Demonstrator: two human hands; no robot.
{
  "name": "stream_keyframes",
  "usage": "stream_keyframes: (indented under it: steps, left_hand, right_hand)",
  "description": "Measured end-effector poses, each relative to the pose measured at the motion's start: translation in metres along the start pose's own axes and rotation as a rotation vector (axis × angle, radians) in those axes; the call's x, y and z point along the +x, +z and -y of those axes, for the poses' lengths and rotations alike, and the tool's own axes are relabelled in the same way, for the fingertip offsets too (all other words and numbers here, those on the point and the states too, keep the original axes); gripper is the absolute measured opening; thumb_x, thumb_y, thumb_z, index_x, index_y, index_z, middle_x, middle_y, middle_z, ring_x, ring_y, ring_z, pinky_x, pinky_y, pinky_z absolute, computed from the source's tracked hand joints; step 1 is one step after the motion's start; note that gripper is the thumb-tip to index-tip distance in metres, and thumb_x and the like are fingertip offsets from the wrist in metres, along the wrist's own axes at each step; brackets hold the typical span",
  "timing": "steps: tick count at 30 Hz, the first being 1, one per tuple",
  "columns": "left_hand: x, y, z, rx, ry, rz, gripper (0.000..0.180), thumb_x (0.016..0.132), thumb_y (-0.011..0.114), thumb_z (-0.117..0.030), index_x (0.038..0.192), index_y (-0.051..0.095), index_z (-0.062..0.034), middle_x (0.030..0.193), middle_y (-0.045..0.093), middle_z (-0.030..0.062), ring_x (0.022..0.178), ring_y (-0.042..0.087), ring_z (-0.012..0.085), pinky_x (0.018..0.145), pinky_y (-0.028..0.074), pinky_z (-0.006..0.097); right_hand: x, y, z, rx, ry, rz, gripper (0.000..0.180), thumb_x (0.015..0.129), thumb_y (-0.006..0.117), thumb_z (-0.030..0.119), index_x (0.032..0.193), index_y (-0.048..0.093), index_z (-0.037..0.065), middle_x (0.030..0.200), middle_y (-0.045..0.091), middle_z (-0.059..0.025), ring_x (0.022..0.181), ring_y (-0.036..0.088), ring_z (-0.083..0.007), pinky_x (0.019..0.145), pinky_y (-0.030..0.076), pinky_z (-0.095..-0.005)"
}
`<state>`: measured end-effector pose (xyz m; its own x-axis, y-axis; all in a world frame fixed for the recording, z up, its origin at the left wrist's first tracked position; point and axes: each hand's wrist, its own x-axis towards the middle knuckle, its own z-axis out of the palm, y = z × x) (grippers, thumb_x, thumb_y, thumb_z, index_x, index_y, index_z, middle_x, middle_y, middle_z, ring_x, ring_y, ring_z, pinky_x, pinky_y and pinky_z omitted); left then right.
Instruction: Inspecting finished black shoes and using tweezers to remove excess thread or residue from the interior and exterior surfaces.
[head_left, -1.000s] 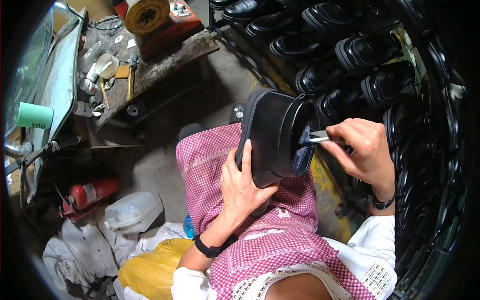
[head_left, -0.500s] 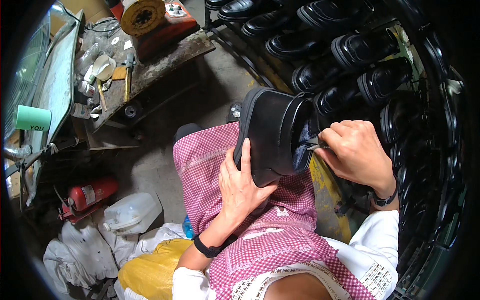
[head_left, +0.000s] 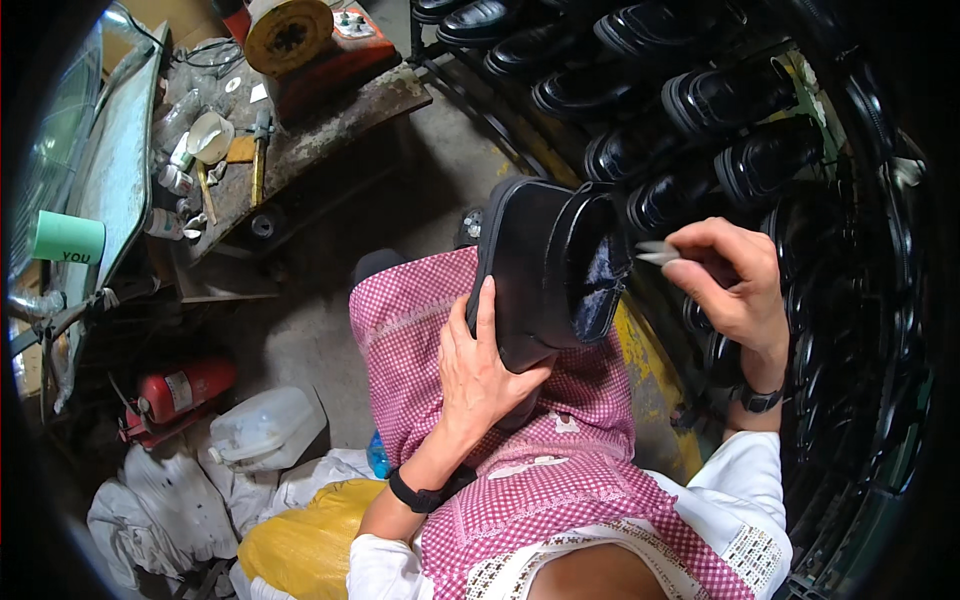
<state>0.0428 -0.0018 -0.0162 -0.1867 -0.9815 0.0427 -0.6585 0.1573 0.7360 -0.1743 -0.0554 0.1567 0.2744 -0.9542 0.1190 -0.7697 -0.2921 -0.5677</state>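
Observation:
A black leather shoe (head_left: 523,265) rests on its side over my lap, sole to the left and its opening to the right. Fuzzy grey-blue lining shows inside the opening. My left hand (head_left: 482,365) clasps the shoe from below, fingers along the sole edge and thumb beneath the upper. Just right of the opening, apart from the shoe, my right hand (head_left: 733,285) pinches small metal thread snips (head_left: 655,253). Their two pointed blades face the shoe, slightly blurred by motion. A checked pink apron (head_left: 420,325) covers my lap.
Racks of black shoes (head_left: 740,95) stand close on the right. A cluttered workbench (head_left: 330,135) with a grinding wheel (head_left: 288,38) and a hammer (head_left: 259,160) is at the upper left. A red fire extinguisher (head_left: 185,390), plastic jug (head_left: 265,427) and yellow sack (head_left: 310,540) lie lower left.
My right hand has drawn the thread snips out of the shoe's opening, moving right and slightly up. The left hand keeps its hold; the shoe has barely shifted.

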Motion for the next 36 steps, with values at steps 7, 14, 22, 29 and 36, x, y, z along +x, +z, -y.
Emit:
stream_keyframes:
  steps: [7,14,22,29,36]
  left_hand:
    - [0.004,-0.001,0.021,-0.326,-0.038,-0.036,0.095,0.058,0.079,-0.024,0.137,0.031,-0.0050,0.122,0.046,0.0197,0.110,0.050,0.0348,0.094,0.042,0.043]
    - [0.010,0.003,0.031,-0.846,-0.101,-0.060,0.075,0.063,0.076,-0.013,0.127,0.039,0.0000,0.118,0.051,0.0161,0.108,0.053,0.0283,0.095,0.040,0.036]
    - [0.037,0.001,-0.045,-0.879,-0.099,-0.002,0.045,0.072,0.064,-0.004,0.114,0.050,0.0046,0.102,0.060,0.0111,0.094,0.058,0.0220,0.086,0.045,0.034]
    - [0.044,0.013,-0.093,-0.957,0.542,0.330,0.066,0.090,0.044,-0.023,0.145,0.011,-0.0059,0.140,0.034,0.0156,0.123,0.040,0.0266,0.102,0.031,0.042]
    - [0.058,0.107,-0.051,-0.739,0.303,0.500,0.045,0.092,0.050,-0.012,0.134,0.039,-0.0026,0.116,0.058,0.0172,0.099,0.059,0.0237,0.087,0.045,0.032]
  right_hand:
    - [-0.038,0.045,-0.043,0.602,0.213,-0.276,0.033,0.078,0.072,0.009,0.104,0.051,0.003,0.065,0.040,0.0060,0.056,0.032,0.0015,0.052,0.024,-0.0152]
    - [-0.070,0.121,-0.058,0.804,0.344,-0.174,0.042,0.080,0.069,0.010,0.116,0.054,-0.004,0.101,0.063,-0.0082,0.081,0.059,-0.0092,0.072,0.048,-0.0206]
    - [-0.076,0.097,-0.033,0.670,0.099,-0.280,0.089,0.068,0.082,0.023,0.135,0.032,-0.006,0.131,0.046,-0.0140,0.120,0.044,-0.0191,0.103,0.032,-0.0311]
    - [-0.148,0.008,-0.009,1.163,0.086,-0.906,0.082,0.064,0.076,0.019,0.134,0.037,-0.003,0.124,0.053,-0.0105,0.113,0.050,-0.0200,0.100,0.036,-0.0325]
    - [-0.297,-0.041,-0.032,0.887,-0.206,-1.815,0.043,0.087,0.050,0.035,0.113,0.057,0.001,0.108,0.062,-0.0126,0.098,0.060,-0.0253,0.088,0.047,-0.0382]
